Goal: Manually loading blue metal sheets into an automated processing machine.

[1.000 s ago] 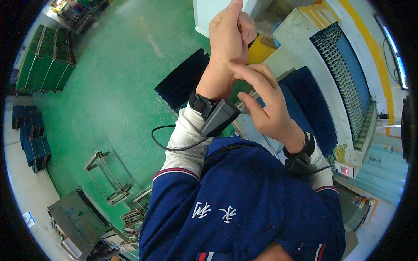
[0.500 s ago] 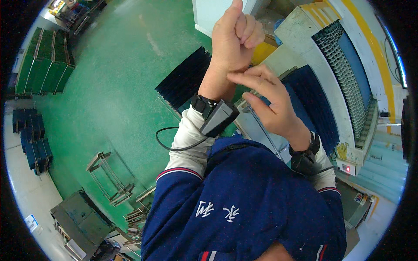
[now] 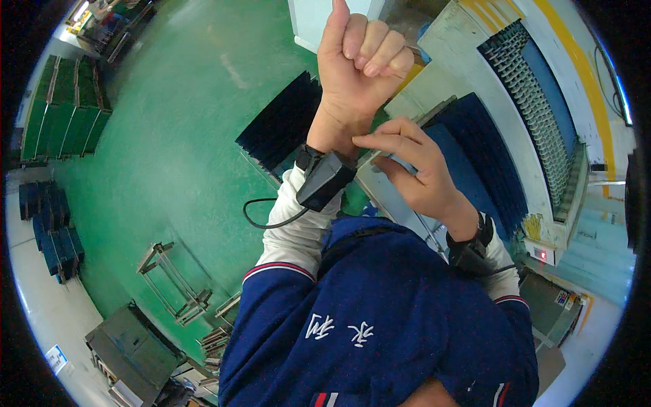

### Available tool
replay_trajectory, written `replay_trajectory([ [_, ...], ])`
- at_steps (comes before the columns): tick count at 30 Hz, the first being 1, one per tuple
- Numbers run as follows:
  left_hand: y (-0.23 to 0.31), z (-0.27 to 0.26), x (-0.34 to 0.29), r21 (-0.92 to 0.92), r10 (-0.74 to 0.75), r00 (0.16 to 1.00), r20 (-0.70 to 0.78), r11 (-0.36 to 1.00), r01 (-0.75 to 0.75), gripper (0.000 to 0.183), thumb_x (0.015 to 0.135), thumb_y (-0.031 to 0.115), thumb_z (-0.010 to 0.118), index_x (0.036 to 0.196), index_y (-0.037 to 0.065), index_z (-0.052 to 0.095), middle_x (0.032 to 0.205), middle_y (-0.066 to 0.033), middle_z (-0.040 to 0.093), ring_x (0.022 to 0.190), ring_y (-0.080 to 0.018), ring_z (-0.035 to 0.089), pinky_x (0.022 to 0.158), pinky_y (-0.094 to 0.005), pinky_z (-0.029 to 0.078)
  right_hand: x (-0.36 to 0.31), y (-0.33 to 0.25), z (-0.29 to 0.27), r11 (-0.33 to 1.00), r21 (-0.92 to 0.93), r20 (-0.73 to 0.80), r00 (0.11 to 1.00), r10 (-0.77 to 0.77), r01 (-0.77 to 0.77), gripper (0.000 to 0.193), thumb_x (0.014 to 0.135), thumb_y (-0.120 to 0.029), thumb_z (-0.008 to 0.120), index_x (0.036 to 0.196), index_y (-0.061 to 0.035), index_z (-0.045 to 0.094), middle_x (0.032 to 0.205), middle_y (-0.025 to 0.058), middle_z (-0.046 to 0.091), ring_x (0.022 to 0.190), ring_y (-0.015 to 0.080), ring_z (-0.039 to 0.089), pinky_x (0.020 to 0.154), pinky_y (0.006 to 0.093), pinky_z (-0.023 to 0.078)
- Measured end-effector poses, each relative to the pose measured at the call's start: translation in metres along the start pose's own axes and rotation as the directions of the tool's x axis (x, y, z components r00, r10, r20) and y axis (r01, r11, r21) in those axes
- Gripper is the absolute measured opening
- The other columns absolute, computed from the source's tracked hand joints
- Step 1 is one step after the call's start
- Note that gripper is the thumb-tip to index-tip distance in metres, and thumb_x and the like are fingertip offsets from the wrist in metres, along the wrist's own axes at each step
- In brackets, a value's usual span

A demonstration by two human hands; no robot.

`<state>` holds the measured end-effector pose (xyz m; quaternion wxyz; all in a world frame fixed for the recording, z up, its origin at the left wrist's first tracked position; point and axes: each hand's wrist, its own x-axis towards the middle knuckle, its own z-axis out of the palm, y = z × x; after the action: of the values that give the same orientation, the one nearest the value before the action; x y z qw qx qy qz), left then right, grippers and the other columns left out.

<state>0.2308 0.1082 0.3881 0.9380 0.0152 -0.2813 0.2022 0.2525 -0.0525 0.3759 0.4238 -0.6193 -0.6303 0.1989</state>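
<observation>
L hand (image 3: pixel 359 61) is sitting above R hand (image 3: pixel 413 176), R fingertips (image 3: pixel 363 140) touching L wrist just above the wrist device (image 3: pixel 324 180). Cable (image 3: pixel 268 220) is hanging left of it. Metal frame (image 3: pixel 173 281) is standing on floor (image 3: pixel 169 122), lower left.

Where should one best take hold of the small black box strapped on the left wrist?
Probably by the two long sides of the black box, coming from the right, where the right hand already is. The box stands proud of the wrist, and its cable leaves the lower end, so avoid that end.

Glossy green floor (image 3: pixel 169 136), stacked crates (image 3: pixel 61 102)
</observation>
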Motion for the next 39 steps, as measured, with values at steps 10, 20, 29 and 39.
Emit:
replay_trajectory([
  [10,-0.034,-0.037,0.012,-0.093,0.038,0.995,-0.094,0.995,-0.047,0.053,0.092,0.037,0.04,0.046,0.014,0.026,0.044,0.0023,0.025,0.042,-0.01,0.027,0.046,-0.0253,0.02,-0.042,0.01,-0.032,1.0,-0.009,0.044,0.999,-0.009,0.01,0.042,0.07,0.005,0.055,0.111,-0.0034,0.057,0.102,0.0128,0.053,0.096,0.0265,0.052,0.085,0.0332,0.042],
  [20,-0.092,-0.046,0.027,-0.058,0.092,0.959,-0.267,0.992,-0.112,0.05,0.09,0.039,0.039,0.048,0.014,0.027,0.045,0.002,0.025,0.044,-0.0116,0.025,0.047,-0.0259,0.022,-0.078,0.018,-0.067,0.996,0.027,-0.122,0.989,-0.08,0.084,0.048,0.067,0.008,0.055,0.113,-0.0053,0.055,0.1,0.0127,0.051,0.096,0.0271,0.051,0.085,0.0327,0.041],
  [29,-0.113,-0.037,0.035,0.08,0.159,0.922,-0.354,0.987,-0.14,0.048,0.09,0.04,0.035,0.051,0.014,0.027,0.048,0.0022,0.023,0.046,-0.0121,0.026,0.049,-0.027,0.024,-0.093,0.022,-0.087,0.979,0.188,-0.079,0.995,-0.061,0.075,0.04,0.07,0.01,0.057,0.107,-0.004,0.058,0.093,0.0087,0.052,0.087,0.0212,0.053,0.076,0.0297,0.043],
  [39,-0.113,-0.054,0.026,0.308,0.253,0.872,-0.419,0.943,-0.126,0.051,0.091,0.042,0.036,0.051,0.013,0.025,0.049,0.0014,0.021,0.046,-0.0139,0.024,0.046,-0.028,0.022,-0.091,0.037,-0.077,0.893,0.422,0.092,0.987,0.131,-0.158,0.019,0.071,0.002,0.067,0.085,-0.0007,0.055,0.075,0.0077,0.05,0.069,0.0152,0.051,0.063,0.0283,0.041],
])
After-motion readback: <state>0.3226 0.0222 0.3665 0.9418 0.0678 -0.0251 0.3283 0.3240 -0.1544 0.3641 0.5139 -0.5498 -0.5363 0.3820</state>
